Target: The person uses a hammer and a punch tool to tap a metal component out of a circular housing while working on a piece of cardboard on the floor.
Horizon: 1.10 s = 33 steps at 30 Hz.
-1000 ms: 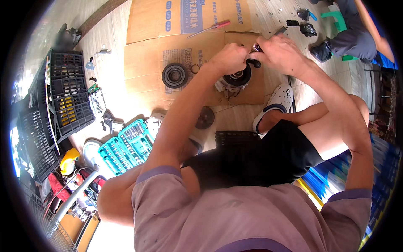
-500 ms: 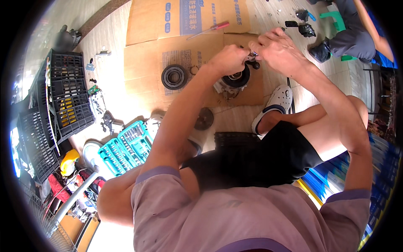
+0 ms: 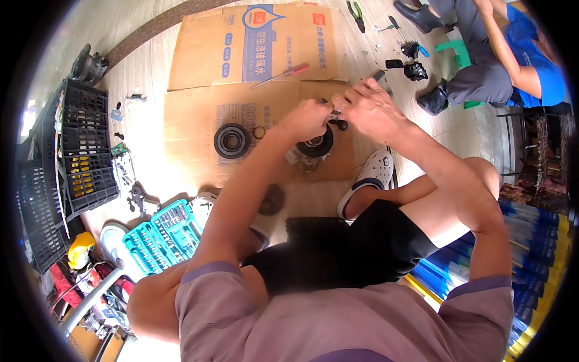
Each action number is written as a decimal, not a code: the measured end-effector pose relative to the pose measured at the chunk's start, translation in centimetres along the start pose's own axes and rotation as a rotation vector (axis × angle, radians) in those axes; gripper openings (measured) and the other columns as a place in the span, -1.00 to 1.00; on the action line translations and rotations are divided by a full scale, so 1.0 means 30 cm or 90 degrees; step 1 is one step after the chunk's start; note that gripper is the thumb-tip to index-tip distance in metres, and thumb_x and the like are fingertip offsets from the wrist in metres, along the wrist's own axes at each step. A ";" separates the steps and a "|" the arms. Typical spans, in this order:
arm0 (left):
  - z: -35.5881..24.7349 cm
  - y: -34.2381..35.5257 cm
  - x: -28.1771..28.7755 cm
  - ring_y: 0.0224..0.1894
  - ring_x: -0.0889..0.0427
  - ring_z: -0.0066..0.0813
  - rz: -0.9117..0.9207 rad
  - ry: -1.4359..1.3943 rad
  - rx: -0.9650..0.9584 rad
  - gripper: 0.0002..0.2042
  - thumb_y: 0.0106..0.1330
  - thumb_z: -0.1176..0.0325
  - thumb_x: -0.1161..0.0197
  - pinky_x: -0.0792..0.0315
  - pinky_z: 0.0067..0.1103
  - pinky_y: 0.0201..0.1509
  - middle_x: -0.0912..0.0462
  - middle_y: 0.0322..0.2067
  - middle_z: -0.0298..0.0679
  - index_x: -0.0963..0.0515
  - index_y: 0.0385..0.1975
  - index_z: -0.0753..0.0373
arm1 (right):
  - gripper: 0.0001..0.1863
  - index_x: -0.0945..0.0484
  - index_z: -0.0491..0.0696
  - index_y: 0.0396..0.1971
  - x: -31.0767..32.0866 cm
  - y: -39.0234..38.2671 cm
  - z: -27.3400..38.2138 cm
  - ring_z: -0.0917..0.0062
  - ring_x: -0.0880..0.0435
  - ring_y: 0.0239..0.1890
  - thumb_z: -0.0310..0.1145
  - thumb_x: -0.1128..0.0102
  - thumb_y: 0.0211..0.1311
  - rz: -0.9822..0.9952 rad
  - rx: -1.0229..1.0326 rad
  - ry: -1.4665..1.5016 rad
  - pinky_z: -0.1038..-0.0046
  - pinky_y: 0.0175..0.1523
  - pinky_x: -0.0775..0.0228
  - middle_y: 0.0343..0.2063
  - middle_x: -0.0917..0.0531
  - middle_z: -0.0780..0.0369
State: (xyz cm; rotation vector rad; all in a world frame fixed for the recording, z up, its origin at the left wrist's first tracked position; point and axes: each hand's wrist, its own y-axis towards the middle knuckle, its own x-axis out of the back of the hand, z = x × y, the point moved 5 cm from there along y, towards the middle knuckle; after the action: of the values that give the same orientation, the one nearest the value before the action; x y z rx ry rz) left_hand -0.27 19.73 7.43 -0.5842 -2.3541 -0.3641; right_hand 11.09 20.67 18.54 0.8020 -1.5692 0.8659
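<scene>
My left hand is closed around a small metal-and-black hand tool above a round machine part with a black pulley on top. My right hand grips the tool too, its fingers curled, with a dark handle end sticking out beyond them. What exactly the tool is, I cannot make out. A loose black ring-shaped pulley lies on the cardboard to the left, beside a thin ring. A red-handled screwdriver lies farther back.
A co-worker sits at upper right near pliers and small parts. Black plastic crates stand left. An open teal socket case lies by my left leg, a dark disc below the cardboard.
The view has shifted, so the cardboard and parts sit lower and more of the co-worker shows. My hands stay together on the tool over the machine part, my right fingers slightly repositioned.
</scene>
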 end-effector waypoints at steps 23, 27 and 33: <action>0.009 -0.007 0.001 -0.27 -0.68 0.20 -0.043 -0.015 -0.017 -0.75 0.01 0.56 -0.23 -0.58 -0.10 -0.11 -0.67 -0.42 0.16 -0.60 -0.25 0.37 | -0.72 -0.52 -0.07 -0.15 0.005 0.035 0.009 0.24 -0.66 -0.09 -0.23 -0.34 0.28 0.290 -0.210 0.066 0.26 0.23 -0.31 -0.34 -0.67 0.14; 0.004 0.003 -0.005 -0.28 -0.68 0.21 -0.052 -0.029 -0.024 -0.71 -0.02 0.56 -0.24 -0.58 -0.08 -0.11 -0.67 -0.42 0.16 -0.59 -0.23 0.38 | -0.67 -0.54 -0.07 -0.10 0.014 0.002 -0.021 0.24 -0.66 -0.13 -0.23 -0.38 0.25 0.001 -0.001 0.080 0.24 0.15 -0.33 -0.35 -0.68 0.13; 0.001 -0.003 0.002 -0.30 -0.68 0.20 -0.036 -0.030 -0.019 -0.72 -0.04 0.56 -0.25 -0.59 -0.09 -0.12 -0.67 -0.42 0.15 -0.59 -0.25 0.36 | -0.71 -0.62 0.00 -0.07 0.015 0.006 -0.041 0.29 -0.64 0.03 -0.26 -0.34 0.24 0.115 -0.085 0.104 0.19 0.28 -0.26 -0.19 -0.70 0.22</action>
State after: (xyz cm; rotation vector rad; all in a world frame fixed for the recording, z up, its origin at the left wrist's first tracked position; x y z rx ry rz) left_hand -0.37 19.69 7.44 -0.5476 -2.4180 -0.4162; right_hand 11.46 21.81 19.11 0.4878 -1.5525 0.9223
